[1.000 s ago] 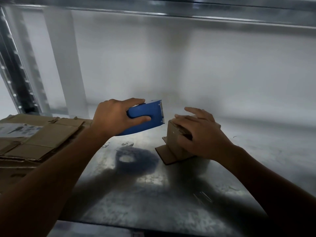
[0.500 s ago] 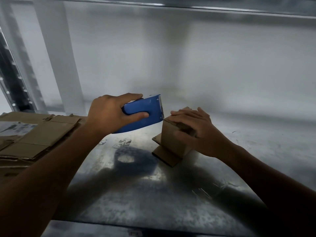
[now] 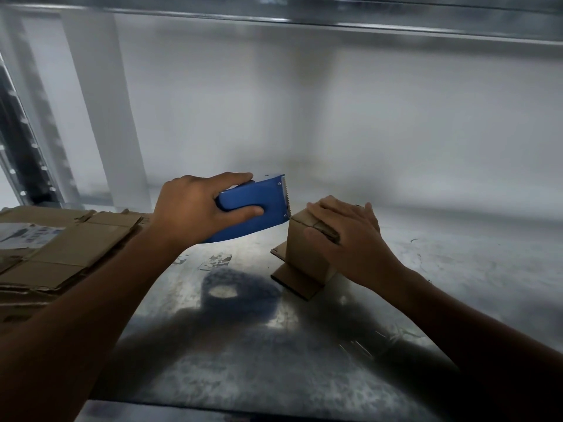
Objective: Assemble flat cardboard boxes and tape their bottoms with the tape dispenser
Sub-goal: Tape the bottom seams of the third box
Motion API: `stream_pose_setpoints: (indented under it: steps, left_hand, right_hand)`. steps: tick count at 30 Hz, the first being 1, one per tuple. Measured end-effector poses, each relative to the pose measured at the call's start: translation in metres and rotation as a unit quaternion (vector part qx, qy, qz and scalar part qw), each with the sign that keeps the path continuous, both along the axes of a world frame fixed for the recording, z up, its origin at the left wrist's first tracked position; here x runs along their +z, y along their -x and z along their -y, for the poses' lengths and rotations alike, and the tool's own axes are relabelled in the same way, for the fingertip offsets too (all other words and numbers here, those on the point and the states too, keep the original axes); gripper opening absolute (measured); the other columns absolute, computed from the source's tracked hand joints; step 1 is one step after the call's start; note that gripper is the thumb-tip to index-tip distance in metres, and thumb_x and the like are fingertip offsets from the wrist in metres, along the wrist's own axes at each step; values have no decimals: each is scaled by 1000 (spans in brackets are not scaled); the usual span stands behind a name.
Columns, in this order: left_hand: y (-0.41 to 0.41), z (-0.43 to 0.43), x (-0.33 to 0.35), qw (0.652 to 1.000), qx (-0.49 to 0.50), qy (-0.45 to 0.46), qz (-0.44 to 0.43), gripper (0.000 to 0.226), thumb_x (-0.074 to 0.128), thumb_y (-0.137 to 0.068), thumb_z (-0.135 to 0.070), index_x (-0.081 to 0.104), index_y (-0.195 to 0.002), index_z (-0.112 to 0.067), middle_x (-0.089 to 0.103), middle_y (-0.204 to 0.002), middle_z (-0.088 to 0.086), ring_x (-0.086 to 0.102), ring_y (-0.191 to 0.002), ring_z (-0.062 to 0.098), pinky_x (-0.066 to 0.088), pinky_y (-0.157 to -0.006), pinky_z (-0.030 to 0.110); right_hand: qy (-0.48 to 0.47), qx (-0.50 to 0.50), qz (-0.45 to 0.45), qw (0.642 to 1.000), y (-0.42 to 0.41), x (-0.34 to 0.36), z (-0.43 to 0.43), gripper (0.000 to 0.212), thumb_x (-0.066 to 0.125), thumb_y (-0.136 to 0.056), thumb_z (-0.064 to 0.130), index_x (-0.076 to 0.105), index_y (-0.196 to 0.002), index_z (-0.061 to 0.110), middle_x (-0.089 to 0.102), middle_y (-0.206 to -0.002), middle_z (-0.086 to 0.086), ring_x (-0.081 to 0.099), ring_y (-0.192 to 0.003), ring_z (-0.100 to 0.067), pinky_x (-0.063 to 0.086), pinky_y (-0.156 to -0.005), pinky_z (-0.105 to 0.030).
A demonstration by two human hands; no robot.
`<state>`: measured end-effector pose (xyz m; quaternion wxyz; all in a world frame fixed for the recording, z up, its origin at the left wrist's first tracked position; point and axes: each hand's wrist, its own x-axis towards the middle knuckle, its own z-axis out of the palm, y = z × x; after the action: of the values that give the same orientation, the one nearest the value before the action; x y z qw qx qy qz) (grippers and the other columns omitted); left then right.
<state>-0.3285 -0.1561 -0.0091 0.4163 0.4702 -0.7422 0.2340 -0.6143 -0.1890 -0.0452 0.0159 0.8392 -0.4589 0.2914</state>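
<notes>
Your left hand [image 3: 195, 208] grips the blue tape dispenser [image 3: 259, 208], fingers wrapped over the top, thumb along the side. Its toothed blade [image 3: 286, 196] sits right at the top-left edge of the small cardboard box [image 3: 304, 254]. Box stands on the metal shelf [image 3: 243, 376], approx mid-frame, w/ loose flaps splayed out under it. Your right hand [image 3: 350, 236] lies flat on top, fingers straight, pressing the flaps down, thumb vs. the near face.

Expect the box to be v. light & thin-walled: it'll prob. skid or cave if you drag tape w/o bracing, so press beside the seam, not mid-flap. Dispenser looks like rigid plastic, easy to hold by the body. Mind the teeth near your right fingertips. Flat cardboard stack [image 3: 70, 245] lies at left, well apart.
</notes>
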Motion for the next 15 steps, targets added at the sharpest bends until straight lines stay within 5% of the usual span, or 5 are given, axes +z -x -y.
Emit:
stream_pose_setpoints:
  steps: [7,12,15]
  left_hand:
    - [0,-5,2,1000,-16,12,-20,68,57,-80,-72,72,-125,-23,79,-93,0,71,-69,22,61,-67,36]
    - [0,-8,5,998,-59,5,-21,66,62,-80,-69,71,-127,-23,78,-96,-3,70,-69,16,57,-71,27]
    - [2,-8,13,997,-73,-1,-3,66,64,-78,-69,72,-125,-24,79,-94,-5,71,-69,16,59,-71,28]
  right_hand:
    - [-42,123,-7,991,9,8,1,57,38,-94,66,25,-146,46,33,-154,19,21,-143,1,-4,-122,-31]
    - [-60,146,62,985,11,10,-1,56,60,-90,55,51,-138,28,49,-143,4,45,-130,-12,43,-110,-35]
    - [-82,164,61,981,14,17,-1,56,68,-90,46,56,-138,22,54,-139,2,50,-126,-16,48,-104,-36]
